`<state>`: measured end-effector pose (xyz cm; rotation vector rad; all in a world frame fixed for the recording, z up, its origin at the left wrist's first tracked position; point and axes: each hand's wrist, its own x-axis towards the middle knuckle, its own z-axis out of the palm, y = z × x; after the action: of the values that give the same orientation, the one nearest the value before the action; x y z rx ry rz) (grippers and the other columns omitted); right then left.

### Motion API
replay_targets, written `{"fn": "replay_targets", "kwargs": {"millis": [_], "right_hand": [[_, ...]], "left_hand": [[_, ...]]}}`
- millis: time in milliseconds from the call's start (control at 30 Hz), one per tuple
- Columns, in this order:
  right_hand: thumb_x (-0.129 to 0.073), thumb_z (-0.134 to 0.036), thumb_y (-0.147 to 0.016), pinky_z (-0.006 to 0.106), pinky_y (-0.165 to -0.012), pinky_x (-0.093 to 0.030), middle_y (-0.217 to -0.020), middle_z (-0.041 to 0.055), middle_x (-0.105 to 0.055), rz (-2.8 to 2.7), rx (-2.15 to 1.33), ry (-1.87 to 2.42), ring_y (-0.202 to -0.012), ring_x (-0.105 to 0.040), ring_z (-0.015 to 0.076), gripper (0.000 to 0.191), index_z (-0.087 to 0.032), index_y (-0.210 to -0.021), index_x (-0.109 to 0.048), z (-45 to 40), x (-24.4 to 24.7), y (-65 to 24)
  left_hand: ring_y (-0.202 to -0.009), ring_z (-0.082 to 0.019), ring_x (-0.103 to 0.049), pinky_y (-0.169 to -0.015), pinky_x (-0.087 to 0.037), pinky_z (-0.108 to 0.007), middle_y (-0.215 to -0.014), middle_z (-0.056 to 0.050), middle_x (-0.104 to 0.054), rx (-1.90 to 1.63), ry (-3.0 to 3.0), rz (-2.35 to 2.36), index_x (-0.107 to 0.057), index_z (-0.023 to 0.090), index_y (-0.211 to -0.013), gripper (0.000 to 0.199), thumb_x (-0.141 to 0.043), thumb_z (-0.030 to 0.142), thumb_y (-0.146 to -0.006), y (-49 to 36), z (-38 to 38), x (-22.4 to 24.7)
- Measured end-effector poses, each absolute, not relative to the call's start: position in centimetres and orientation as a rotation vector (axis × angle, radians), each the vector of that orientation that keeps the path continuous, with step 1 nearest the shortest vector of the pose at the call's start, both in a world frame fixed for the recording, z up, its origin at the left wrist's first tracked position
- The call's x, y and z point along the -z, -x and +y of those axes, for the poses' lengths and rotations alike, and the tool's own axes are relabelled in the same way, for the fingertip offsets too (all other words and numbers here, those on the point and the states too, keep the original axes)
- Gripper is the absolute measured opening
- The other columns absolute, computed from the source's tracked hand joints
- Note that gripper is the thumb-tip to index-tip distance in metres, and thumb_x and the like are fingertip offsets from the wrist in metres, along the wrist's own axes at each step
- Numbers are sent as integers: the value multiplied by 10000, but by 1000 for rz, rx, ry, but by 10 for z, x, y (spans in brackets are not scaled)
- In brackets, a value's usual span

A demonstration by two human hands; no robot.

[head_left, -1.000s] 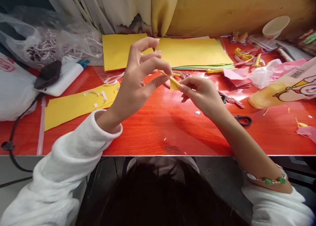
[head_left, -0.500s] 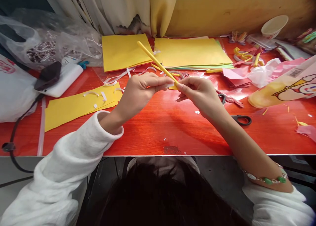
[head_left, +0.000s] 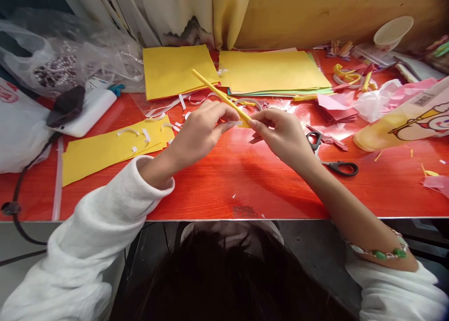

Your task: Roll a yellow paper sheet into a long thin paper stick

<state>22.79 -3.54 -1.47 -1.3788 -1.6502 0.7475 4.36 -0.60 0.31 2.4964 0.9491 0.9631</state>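
A thin yellow paper tube (head_left: 218,92) slants up and to the left over the table. Its lower end is pinched between the thumb and fingers of my right hand (head_left: 280,131). My left hand (head_left: 206,131) is just left of that end, thumb and forefinger curved toward each other below the tube. A small whitish strip (head_left: 238,123) sticks out at the left thumb's tip; whether it is tape or paper I cannot tell. Behind the hands lies a roll of tape (head_left: 257,103), partly hidden.
Yellow paper strips (head_left: 105,148) with white scraps lie at left. Yellow sheets (head_left: 178,73) and a stack of coloured paper (head_left: 273,73) are at the back. Black-handled scissors (head_left: 342,168) rest beside my right forearm. A drink cup (head_left: 403,117) lies at right, plastic bags (head_left: 21,129) at far left.
My left thumb and forefinger have parted from their flat pinch beside the tube and dropped slightly. The tube's upper end has tipped lower and left. My right hand keeps its grip.
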Motion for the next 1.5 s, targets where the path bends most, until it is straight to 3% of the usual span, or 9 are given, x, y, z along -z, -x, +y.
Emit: {"fn": "replay_targets", "kwargs": {"millis": [133, 300, 500, 700, 900, 1133, 1500], "right_hand": [[-549, -354, -850, 244, -539, -526, -740, 31, -552, -1690, -705, 1412, -647, -584, 110, 205, -163, -800, -605, -34, 17, -228], [-535, -288, -860, 240, -520, -498, -745, 31, -544, -1712, -680, 1450, -626, -591, 105, 171, -158, -763, -590, -33, 18, -230], [-541, -273, -852, 244, -518, -492, -734, 25, -554, -1716, -673, 1430, -618, -594, 107, 155, -167, -753, -594, -32, 20, -231], [-534, -274, -853, 233, -494, -483, -755, 34, -577, -1728, -703, 1433, -598, -605, 103, 166, -149, -769, -604, -32, 22, -231], [-522, -270, -857, 229, -538, -486, -759, 22, -599, -1743, -735, 1477, -559, -608, 84, 169, -142, -768, -587, -37, 15, -227], [-518, -277, -858, 221, -535, -487, -809, 38, -590, -1761, -782, 1472, -583, -603, 81, 183, -135, -782, -604, -40, 15, -222], [-536, -283, -850, 214, -563, -511, -755, 27, -602, -1702, -875, 1459, -602, -602, 86, 175, -137, -776, -598, -43, 12, -217]], "left_hand": [[-875, -157, -539, -835, -466, -344, -863, -10, -618, -976, -2513, 952, -588, 208, -819, 21, -571, 213, -830, -41, -3, -5], [-1030, -186, -511, -923, -443, -375, -1000, -44, -572, -986, -2491, 930, -595, 215, -812, 51, -588, 264, -824, -38, 1, -6], [-798, -119, -581, -767, -475, -278, -848, 3, -640, -853, -2483, 785, -641, 229, -870, 91, -557, 217, -835, -35, 5, -4], [-752, -96, -582, -705, -481, -230, -829, 4, -650, -871, -2390, 705, -687, 271, -934, 229, -496, 178, -847, -33, 4, -2], [-750, -99, -606, -751, -497, -249, -833, 27, -658, -870, -2421, 833, -573, 237, -1133, 354, -517, 113, -806, -38, 2, 3], [-730, -113, -613, -697, -502, -257, -748, 40, -586, -1014, -2330, 1070, -519, 207, -906, 162, -595, 137, -781, -46, -1, 10], [-677, -102, -582, -641, -494, -248, -684, 44, -537, -1096, -2248, 1112, -484, 201, -755, 161, -636, 147, -751, -47, -1, 14]]}}
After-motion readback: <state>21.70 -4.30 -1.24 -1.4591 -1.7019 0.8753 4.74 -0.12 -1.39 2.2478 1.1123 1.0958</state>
